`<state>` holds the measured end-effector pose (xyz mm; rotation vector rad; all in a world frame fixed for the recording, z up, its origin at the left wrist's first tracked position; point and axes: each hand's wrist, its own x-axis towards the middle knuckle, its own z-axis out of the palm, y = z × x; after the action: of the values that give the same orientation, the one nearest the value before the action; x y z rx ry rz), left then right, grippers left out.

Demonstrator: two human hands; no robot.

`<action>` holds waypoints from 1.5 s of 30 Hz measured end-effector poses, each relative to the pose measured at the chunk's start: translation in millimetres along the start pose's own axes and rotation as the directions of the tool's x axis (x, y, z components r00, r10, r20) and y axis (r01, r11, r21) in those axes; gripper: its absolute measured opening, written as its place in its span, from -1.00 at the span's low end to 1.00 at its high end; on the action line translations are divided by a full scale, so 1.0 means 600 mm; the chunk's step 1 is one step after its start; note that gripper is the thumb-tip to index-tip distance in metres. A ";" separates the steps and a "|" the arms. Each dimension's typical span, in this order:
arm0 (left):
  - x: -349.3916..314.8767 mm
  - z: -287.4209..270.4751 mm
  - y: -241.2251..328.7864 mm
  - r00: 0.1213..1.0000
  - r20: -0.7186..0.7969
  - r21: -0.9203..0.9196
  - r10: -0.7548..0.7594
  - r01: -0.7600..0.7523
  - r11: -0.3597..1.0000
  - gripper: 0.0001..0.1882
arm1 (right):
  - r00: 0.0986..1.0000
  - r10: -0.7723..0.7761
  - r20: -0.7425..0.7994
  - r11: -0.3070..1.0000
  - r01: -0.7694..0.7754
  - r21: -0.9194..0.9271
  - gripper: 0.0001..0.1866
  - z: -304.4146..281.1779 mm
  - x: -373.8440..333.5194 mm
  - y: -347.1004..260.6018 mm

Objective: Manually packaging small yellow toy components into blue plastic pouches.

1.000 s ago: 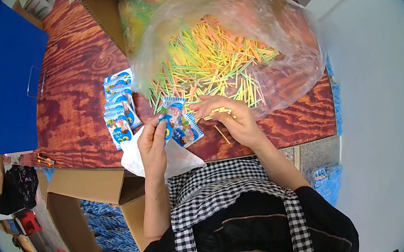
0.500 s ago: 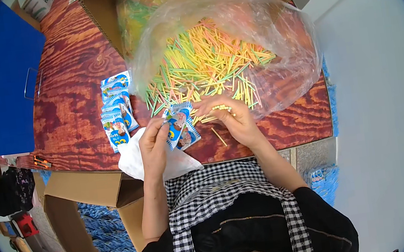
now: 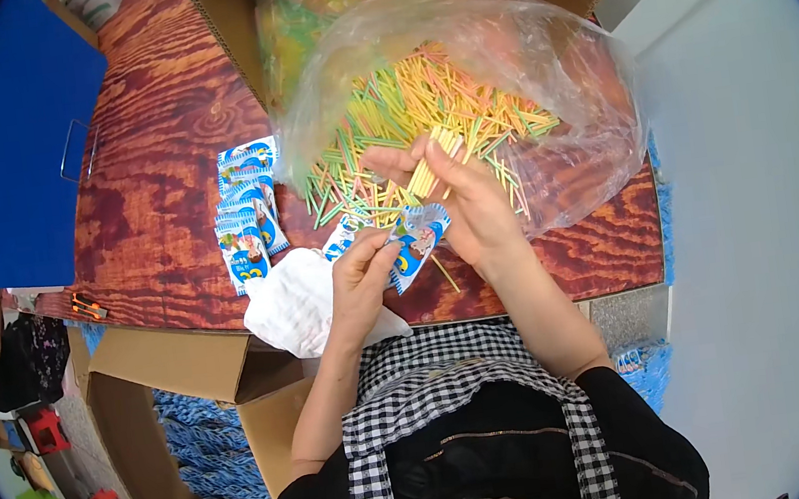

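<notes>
My left hand (image 3: 360,282) pinches a small blue-and-white printed packet (image 3: 421,239) by its edge, in front of me near the table's front edge. My right hand (image 3: 480,208) is closed around a bundle of thin pale-yellow sticks (image 3: 436,163), the thumb across them; it is beside the packet. Part of another packet (image 3: 346,233) shows just behind my left hand. Under my left wrist lies a crumpled white cloth (image 3: 294,302). One loose stick (image 3: 445,272) rests on the table below the held packet. Past my hands spreads a pile of yellow, green and pink sticks (image 3: 439,85).
An overlapping row of packets (image 3: 246,251) lies to the left. The stick pile spills from a clear plastic bag (image 3: 596,141) in a cardboard box (image 3: 229,36). Below the table's left side stands an open carton (image 3: 168,358) with blue packets inside. Another person (image 3: 16,356) is at far left.
My right hand has turned and lifted, so the stick bundle now points up and away. My left hand has moved right with one packet, leaving another behind on the table.
</notes>
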<state>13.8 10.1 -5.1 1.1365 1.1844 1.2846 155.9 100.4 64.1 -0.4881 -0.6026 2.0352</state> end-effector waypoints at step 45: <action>0.000 -0.008 0.002 0.990 0.063 0.088 0.127 -0.132 0.987 -0.91 | 0.925 0.188 0.329 0.927 -0.057 -0.369 -0.68 -0.033 -0.007 -0.005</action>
<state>9.0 10.0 -4.1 1.3280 1.1531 1.2973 171.2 102.3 50.2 -0.3677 -1.2046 2.1629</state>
